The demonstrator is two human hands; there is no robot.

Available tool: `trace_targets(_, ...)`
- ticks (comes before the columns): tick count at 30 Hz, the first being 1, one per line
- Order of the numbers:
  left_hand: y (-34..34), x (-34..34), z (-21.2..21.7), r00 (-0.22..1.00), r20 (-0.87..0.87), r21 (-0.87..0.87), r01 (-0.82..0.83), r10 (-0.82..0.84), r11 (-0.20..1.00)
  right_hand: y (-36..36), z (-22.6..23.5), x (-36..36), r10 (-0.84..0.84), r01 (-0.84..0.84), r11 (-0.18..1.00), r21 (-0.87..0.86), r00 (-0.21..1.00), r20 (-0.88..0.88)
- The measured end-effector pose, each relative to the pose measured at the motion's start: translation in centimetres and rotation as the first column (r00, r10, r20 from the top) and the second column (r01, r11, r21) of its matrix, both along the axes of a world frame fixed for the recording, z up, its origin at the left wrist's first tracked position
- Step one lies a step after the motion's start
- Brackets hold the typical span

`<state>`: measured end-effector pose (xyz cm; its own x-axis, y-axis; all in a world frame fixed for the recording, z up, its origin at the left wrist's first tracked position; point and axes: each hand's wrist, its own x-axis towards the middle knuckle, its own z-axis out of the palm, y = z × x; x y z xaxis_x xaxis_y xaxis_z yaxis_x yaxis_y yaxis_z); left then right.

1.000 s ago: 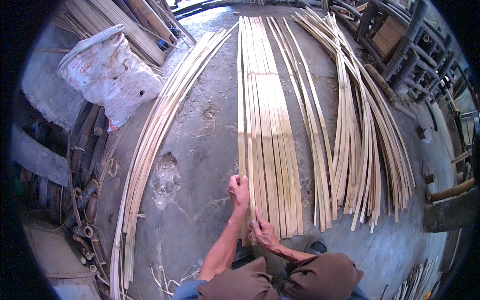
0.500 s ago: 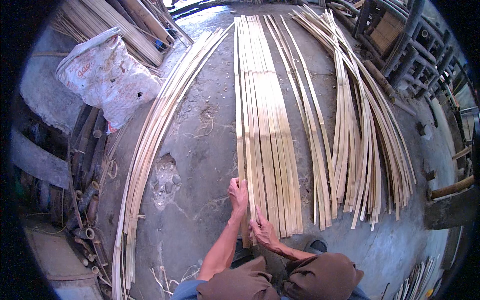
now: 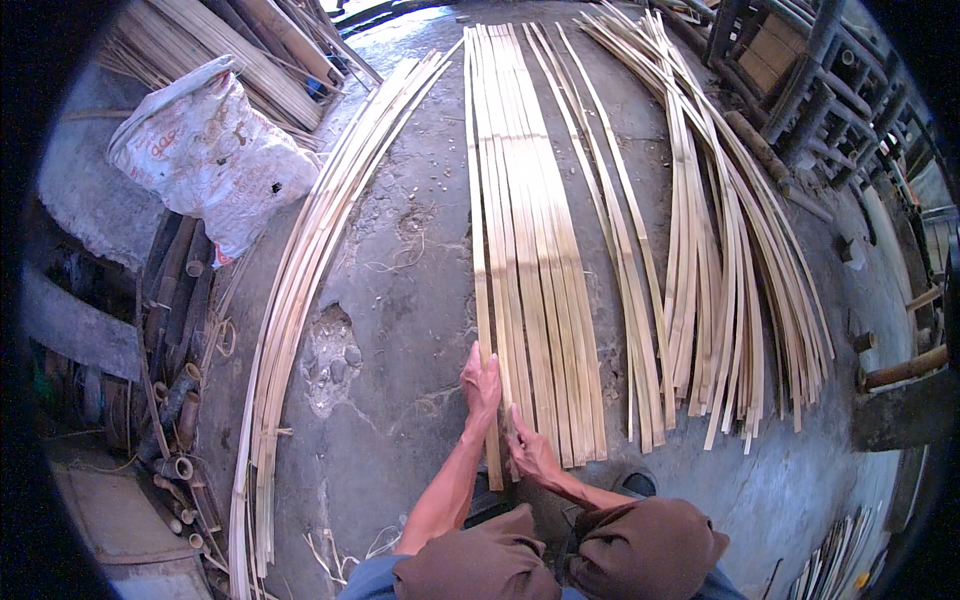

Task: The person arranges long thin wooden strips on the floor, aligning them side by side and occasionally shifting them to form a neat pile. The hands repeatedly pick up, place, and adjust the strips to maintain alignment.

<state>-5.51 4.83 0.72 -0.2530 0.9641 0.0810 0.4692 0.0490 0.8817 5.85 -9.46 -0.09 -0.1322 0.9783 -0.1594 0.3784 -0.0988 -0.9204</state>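
A row of long, pale bamboo strips (image 3: 548, 330) lies side by side on the floor in front of me, running away from my feet. My left hand (image 3: 482, 385) is closed around the leftmost bamboo strip (image 3: 494, 466), whose near end sticks out below the hand. Just to the right and nearer to me, my right hand (image 3: 533, 455) pinches the edge of the neighbouring strip close to its near end. A narrow gap shows between these two strips. The fingertips of both hands are partly hidden.
More bamboo strips lie in a curved bundle (image 3: 300, 260) at left, a few loose strips (image 3: 625, 290) and a crossed pile (image 3: 715, 270) at right. A white sack (image 3: 215, 150) and bamboo poles (image 3: 180, 285) line the left side. Dark bamboo frames (image 3: 800, 110) stand far right.
Both hands have shifted slightly away from me, the right also a little to the right. The second strip's near end no longer shows below the right hand. Both hands keep their grip.
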Motion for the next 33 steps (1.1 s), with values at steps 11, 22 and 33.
trace_targets(11, 0.8, 0.4, 1.0, 0.991, 0.001, -0.094, 0.135, -0.136, 0.986, -0.3, -2.9, 0.7, -0.023, -0.002, 0.990, -0.141, 0.984, -0.176)
trace_targets(22, 1.4, 1.3, 0.2, 0.984, -0.150, -0.026, 0.092, -0.095, 0.995, 3.1, 7.7, 7.0, -0.340, 0.285, 0.845, 0.453, 0.939, 0.045)
trace_targets(33, 0.2, 2.7, 0.1, 0.982, -0.136, -0.032, 0.124, -0.127, 0.992, 1.0, 6.8, 10.8, -0.389, 0.369, 0.919, 0.137, 0.906, 0.165)
